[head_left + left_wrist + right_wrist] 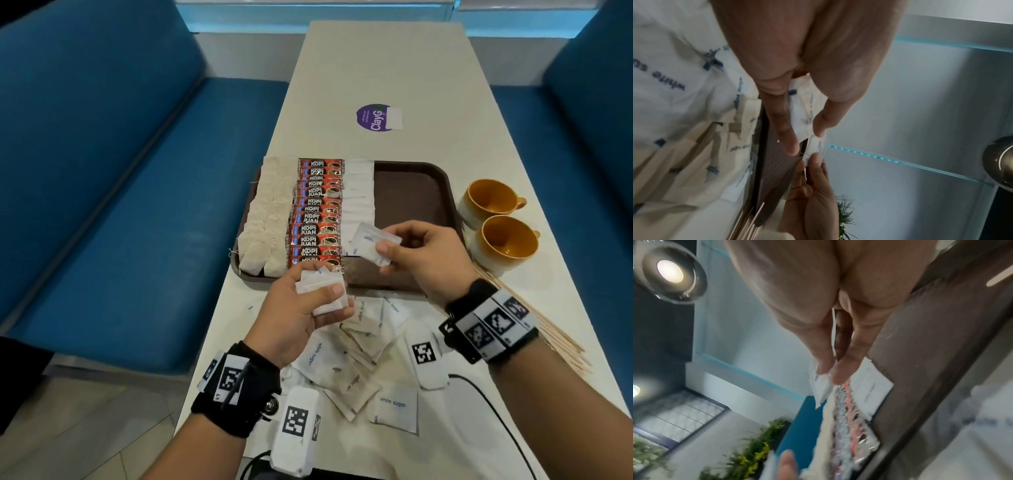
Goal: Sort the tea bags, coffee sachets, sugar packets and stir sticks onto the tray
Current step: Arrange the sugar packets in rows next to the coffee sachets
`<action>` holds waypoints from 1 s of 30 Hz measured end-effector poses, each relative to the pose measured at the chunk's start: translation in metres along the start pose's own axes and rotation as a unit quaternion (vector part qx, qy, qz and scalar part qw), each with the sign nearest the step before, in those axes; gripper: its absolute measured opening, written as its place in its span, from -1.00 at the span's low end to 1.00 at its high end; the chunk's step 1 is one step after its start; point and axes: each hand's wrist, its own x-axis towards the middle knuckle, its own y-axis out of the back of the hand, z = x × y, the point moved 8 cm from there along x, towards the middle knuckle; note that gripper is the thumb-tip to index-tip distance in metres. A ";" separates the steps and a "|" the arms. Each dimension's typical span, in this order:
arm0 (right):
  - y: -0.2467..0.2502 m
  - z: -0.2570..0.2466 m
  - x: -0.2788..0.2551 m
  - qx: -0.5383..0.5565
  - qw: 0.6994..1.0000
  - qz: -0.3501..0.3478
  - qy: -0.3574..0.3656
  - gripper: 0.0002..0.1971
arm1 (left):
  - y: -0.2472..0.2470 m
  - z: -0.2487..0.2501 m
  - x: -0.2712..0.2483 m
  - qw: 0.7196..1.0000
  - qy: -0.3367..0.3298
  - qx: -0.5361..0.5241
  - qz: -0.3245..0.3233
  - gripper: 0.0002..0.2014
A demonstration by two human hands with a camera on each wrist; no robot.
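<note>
A brown tray [414, 192] carries a column of tea bags [265, 219], a column of red coffee sachets [317, 212] and a column of white sugar packets [358, 195]. My left hand [308, 301] holds a small stack of white sugar packets [325, 291] just before the tray's near edge. My right hand [404, 250] pinches one white sugar packet [371, 243] above the tray's near middle. In the left wrist view the stack [803, 113] sits between thumb and fingers. Loose sugar packets [356, 356] lie on the table near me. Wooden stir sticks [555, 329] lie at the right.
Two yellow cups [493, 200] [507, 241] stand right of the tray. A purple sticker [373, 116] lies further up the white table [376, 68]. Blue benches [120, 171] flank the table. A black cable [493, 411] runs across the near right.
</note>
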 end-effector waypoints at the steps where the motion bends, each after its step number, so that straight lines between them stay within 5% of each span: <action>1: 0.003 0.006 0.010 -0.017 1.000 0.007 -0.008 -0.79 | 0.003 0.000 0.000 1.000 0.005 -0.009 0.004 -0.71; 8: -0.010 0.040 0.055 -0.208 0.975 -0.032 -0.073 -0.65 | 0.017 0.001 -0.001 0.999 0.024 -0.034 0.020 -0.80; 14: -0.009 0.023 0.063 -0.325 0.945 0.012 -0.027 -0.65 | 0.020 0.002 -0.002 0.999 0.028 -0.038 0.019 -0.81; 18: -0.021 0.012 0.061 -0.424 0.904 -0.020 0.042 -0.60 | 0.022 0.002 -0.003 0.999 0.027 -0.036 0.021 -0.78; 23: -0.044 0.018 0.062 -0.500 0.860 -0.091 0.045 -0.48 | 0.023 0.001 -0.003 0.998 0.032 -0.037 0.029 -0.80; 30: -0.052 0.014 0.073 -0.526 0.845 -0.096 0.027 -0.42 | 0.030 0.002 -0.004 0.998 0.039 -0.045 0.027 -0.78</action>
